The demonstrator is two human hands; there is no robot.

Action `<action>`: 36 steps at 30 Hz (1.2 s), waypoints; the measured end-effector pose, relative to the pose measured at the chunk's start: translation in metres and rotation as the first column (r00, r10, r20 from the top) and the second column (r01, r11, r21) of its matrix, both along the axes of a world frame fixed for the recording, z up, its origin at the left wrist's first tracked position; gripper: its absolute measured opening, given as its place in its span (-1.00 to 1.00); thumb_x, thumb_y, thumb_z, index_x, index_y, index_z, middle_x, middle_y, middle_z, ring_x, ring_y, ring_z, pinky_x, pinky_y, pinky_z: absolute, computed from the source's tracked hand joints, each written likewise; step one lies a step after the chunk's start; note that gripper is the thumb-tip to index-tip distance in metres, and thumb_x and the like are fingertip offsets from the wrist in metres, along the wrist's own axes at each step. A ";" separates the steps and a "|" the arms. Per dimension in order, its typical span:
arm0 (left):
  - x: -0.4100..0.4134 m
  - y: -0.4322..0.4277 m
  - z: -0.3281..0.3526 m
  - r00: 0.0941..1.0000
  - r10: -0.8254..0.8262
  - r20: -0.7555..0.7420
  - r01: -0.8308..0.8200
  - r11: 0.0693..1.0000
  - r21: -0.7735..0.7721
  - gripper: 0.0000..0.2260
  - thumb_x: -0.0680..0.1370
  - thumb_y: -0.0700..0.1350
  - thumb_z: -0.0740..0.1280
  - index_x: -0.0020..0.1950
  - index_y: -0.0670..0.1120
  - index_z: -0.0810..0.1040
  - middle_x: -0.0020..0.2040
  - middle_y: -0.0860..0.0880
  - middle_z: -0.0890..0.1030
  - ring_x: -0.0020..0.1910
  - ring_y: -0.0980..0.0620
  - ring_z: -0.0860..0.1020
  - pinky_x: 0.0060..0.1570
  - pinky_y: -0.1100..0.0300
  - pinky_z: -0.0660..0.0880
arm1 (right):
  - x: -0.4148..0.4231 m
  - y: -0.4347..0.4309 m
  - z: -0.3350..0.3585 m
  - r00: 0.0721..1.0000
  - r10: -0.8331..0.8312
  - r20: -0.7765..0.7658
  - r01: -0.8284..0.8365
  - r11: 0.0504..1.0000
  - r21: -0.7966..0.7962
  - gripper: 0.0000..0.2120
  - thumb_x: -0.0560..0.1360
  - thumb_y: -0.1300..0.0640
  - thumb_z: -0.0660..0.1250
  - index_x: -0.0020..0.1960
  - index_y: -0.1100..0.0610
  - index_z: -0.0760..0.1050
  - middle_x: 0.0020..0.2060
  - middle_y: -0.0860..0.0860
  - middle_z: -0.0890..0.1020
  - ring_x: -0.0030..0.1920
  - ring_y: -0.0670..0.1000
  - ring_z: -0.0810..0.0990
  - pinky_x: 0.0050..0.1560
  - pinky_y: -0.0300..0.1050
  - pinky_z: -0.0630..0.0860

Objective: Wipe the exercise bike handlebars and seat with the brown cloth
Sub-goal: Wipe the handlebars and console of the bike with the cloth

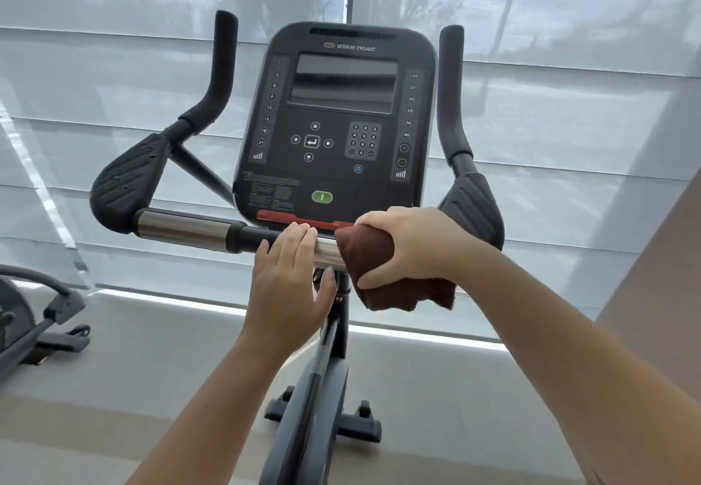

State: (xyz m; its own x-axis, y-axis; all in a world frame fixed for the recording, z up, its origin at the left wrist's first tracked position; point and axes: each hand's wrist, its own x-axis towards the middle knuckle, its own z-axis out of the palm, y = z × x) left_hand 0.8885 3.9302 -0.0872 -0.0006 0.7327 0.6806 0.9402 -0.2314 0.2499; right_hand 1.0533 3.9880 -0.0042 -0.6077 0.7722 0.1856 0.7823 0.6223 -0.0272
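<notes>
The exercise bike's handlebar (186, 227) runs across the middle as a silver and black crossbar, with padded elbow rests and black upright grips on both sides. My right hand (411, 243) is shut on the brown cloth (370, 257), wrapped over the crossbar's right half just under the console. My left hand (290, 276) rests on the bar beside the cloth, fingers laid loosely over the silver section, thumb underneath. The seat is out of view.
The black console (335, 116) stands directly above the bar, with a red strip along its lower edge. The bike's post and base (322, 401) drop to a pale floor. Part of another machine (34, 317) sits at the left. Shaded windows fill the background.
</notes>
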 end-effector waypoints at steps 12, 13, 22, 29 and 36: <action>0.004 -0.011 0.002 0.993 0.074 -0.087 -0.076 0.997 -0.020 -0.53 0.45 -0.05 0.22 0.28 -0.30 0.41 0.29 -0.25 0.46 0.30 -0.21 0.38 0.19 -0.26 0.30 | 0.006 -0.018 -0.050 0.947 0.208 -0.243 -0.042 0.834 0.549 -0.43 0.22 -0.09 0.50 0.17 0.10 0.54 -0.11 0.16 0.61 -0.26 0.17 0.54 -0.28 -0.02 0.55; 0.005 -0.014 0.002 0.991 0.091 -0.099 -0.094 0.995 -0.022 -0.54 0.44 -0.08 0.27 0.28 -0.29 0.41 0.29 -0.25 0.45 0.30 -0.21 0.38 0.19 -0.27 0.30 | 0.007 -0.019 -0.051 0.943 0.224 -0.247 -0.050 0.827 0.559 -0.44 0.23 -0.07 0.50 0.18 0.10 0.53 -0.10 0.17 0.61 -0.24 0.18 0.55 -0.26 -0.01 0.56; 0.029 -0.069 -0.003 0.925 0.365 -0.104 -0.367 0.930 0.003 -0.61 0.36 -0.25 0.43 0.17 -0.27 0.51 0.22 -0.25 0.52 0.24 -0.23 0.44 0.18 -0.27 0.32 | 0.018 -0.033 -0.042 0.872 0.379 -0.311 -0.155 0.815 0.558 -0.51 0.32 -0.10 0.40 0.20 0.08 0.51 -0.08 0.14 0.60 -0.25 0.15 0.54 -0.33 -0.07 0.52; 0.067 -0.119 -0.019 0.775 0.631 -0.014 -0.631 0.775 -0.038 -0.68 0.43 -0.13 0.28 0.14 -0.22 0.54 0.16 -0.20 0.57 0.18 -0.19 0.50 0.17 -0.19 0.36 | 0.025 -0.051 -0.047 0.798 0.533 -0.281 -0.400 0.817 0.416 -0.44 0.29 -0.11 0.44 0.23 0.08 0.48 -0.04 0.14 0.60 -0.20 0.17 0.55 -0.31 -0.05 0.51; 0.102 -0.188 -0.036 0.601 0.797 -0.056 -0.797 0.594 -0.108 -0.72 0.45 -0.12 0.25 0.09 -0.20 0.55 0.13 -0.18 0.59 0.15 -0.18 0.51 0.16 -0.15 0.37 | 0.024 -0.094 -0.073 0.682 0.659 -0.318 -0.604 0.752 0.264 -0.40 0.24 -0.08 0.51 0.23 0.06 0.49 -0.10 0.14 0.59 -0.24 0.19 0.55 -0.36 -0.07 0.47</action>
